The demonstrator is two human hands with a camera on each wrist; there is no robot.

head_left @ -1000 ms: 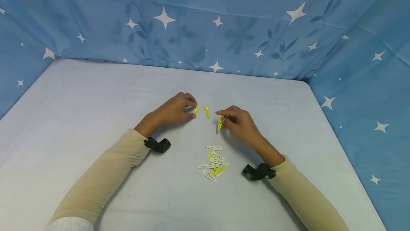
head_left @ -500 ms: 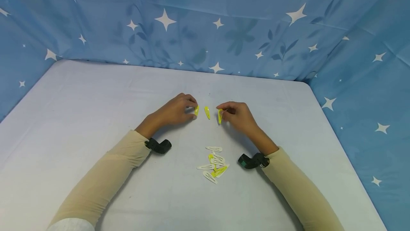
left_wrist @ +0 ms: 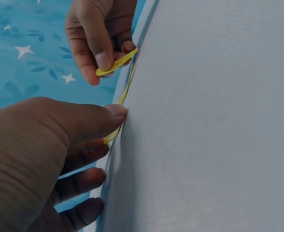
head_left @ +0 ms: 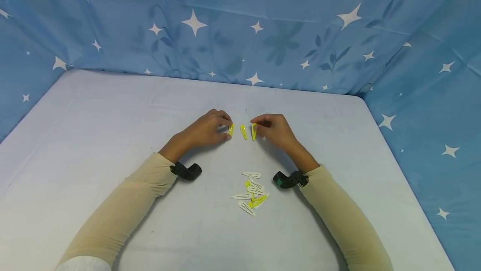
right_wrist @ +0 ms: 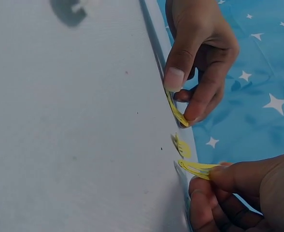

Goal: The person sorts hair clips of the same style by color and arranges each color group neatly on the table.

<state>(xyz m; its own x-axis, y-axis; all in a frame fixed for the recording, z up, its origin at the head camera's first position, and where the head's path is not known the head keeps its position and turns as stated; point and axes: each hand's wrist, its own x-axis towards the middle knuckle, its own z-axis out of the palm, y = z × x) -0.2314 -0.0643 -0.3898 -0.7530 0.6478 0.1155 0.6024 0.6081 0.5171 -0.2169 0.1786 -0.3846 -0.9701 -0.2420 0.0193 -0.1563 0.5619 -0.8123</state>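
Observation:
In the head view, my left hand (head_left: 210, 129) holds a yellow snap hair clip (head_left: 231, 130) at the table surface. In the right wrist view, its thumb and finger sit at opposite ends of that hair clip (right_wrist: 177, 111). My right hand (head_left: 274, 131) pinches another yellow hair clip (head_left: 254, 132) between thumb and fingers; in the right wrist view this hair clip (right_wrist: 197, 169) sticks out past the fingertips. Between the hands lies a third yellow hair clip (head_left: 243, 132), flat on the table and apart from both hands.
Closer to the front, a loose pile of white hair clips (head_left: 246, 208) and yellow hair clips (head_left: 257, 201) lies on the white-covered table (head_left: 169, 221). A blue starred curtain (head_left: 225, 24) hangs behind the table and along its sides. Each wrist wears a black camera (head_left: 189, 171).
My right hand has moved left and a little away from me, bringing its yellow hair clip beside the middle one. The left hand has stayed almost still with its hair clip.

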